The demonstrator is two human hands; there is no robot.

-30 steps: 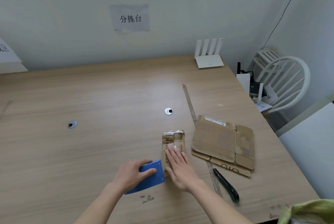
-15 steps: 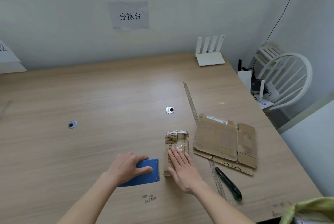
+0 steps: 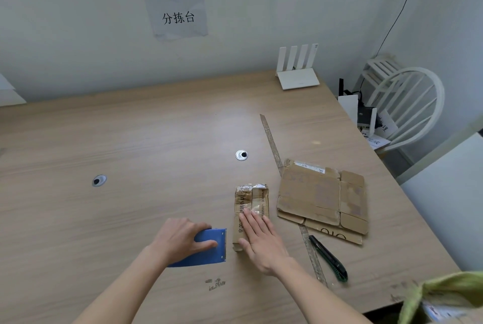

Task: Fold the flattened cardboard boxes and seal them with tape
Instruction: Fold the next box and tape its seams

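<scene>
You're at a pale wooden table (image 3: pixel 130 140) set into a corner of white walls, with a paper sign (image 3: pixel 178 17) taped up ahead. The small folded box (image 3: pixel 251 208) lies near the front edge, a little right of centre, its top glossy with clear tape. Your right hand (image 3: pixel 258 238) rests flat on its near half, fingers straight and together, pressing the tape down. Just left of the box, your left hand (image 3: pixel 180 238) grips the blue tape dispenser (image 3: pixel 206 247), fingers curled over its top. Over the last second that dispenser has drawn back from the box's side and dropped from tilted to nearly flat on the table, with a clear gap now between them. That suggests the strip has been cut and this box is close to sealed; what's probably left is smoothing the tape. To the right, apart from the box, a flattened cardboard box (image 3: pixel 321 198) waits unfolded, lying over a long ruler (image 3: pixel 271 140), with a utility knife (image 3: pixel 329 258) beside it. Farther back stands a white router (image 3: pixel 298 72).
</scene>
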